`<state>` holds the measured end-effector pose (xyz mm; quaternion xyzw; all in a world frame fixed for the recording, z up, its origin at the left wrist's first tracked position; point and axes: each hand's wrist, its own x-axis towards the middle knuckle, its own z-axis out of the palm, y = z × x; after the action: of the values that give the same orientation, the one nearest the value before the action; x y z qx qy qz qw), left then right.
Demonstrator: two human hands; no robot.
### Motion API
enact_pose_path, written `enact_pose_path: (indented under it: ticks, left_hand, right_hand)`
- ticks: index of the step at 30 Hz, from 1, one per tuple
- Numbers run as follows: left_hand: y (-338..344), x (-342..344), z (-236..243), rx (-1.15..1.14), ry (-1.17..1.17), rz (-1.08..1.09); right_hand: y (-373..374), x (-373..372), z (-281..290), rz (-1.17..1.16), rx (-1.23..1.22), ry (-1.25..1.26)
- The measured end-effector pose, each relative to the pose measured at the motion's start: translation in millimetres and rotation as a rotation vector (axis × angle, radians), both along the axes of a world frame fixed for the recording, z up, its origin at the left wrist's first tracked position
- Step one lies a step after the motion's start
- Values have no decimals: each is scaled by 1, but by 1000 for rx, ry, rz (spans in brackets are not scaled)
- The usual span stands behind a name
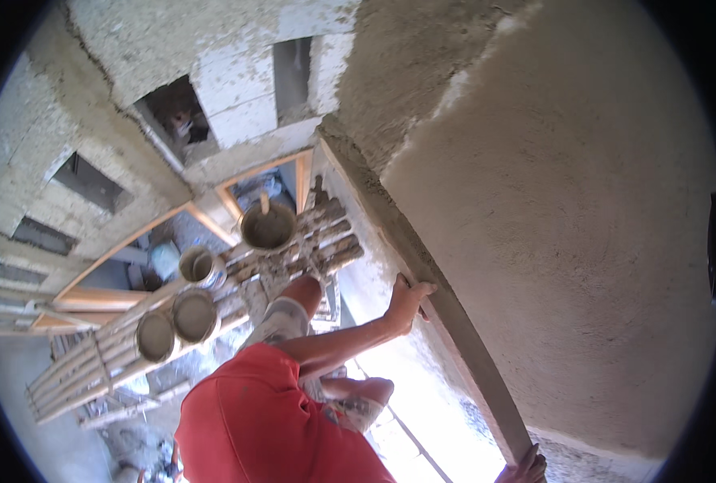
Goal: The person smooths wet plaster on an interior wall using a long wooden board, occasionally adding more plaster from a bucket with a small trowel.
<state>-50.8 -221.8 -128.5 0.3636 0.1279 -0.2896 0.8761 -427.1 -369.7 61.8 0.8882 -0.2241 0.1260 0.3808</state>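
Note:
A long, straight board (483,366), smeared with grey mortar, runs along the edge of a plastered surface from upper middle to lower right. My left hand (405,306) is closed around it near the middle, its thumb on the mortar-coated side. At the lower right, my right hand (525,467) grips the board's near end; part of that hand is cut off by the frame. Smooth grey plaster (567,241) spreads to the right of the board. Rougher, darker mortar (406,72) lies beyond a ragged line at the top.
Left of me is a scaffold platform of lashed poles (117,354). Mortar buckets (193,315) stand on it, including one with a wooden handle (265,201) sticking out. Wood-framed openings (302,181) and a block wall with holes (237,97) lie beyond. Bright light fills the space below.

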Motion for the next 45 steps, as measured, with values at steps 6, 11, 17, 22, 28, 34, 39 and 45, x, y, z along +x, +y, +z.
enact_pose_path:
  ticks: [6,11,17,22,28,34,39,45]
  left_hand:
    - [43,-10,33,15,196,-3]
    - [77,3,55,-66,303,61]
    - [134,64,37,-415,479,194]
    - [192,138,-63,-559,524,509]
    - [227,159,-101,-421,793,653]
    - [192,180,-112,-431,817,513]
    - [209,150,-30,-286,835,439]
    - [184,126,17,-166,760,175]
  right_hand:
    - [40,33,130,-78,121,253]
    - [75,115,244,-134,82,650]
    - [176,294,336,96,25,741]
    - [229,431,267,671,-55,584]
    - [333,506,220,617,-211,969]
    - [316,503,262,593,-219,936]
    - [261,453,300,500,-27,918]
    - [169,342,292,272,202,696]
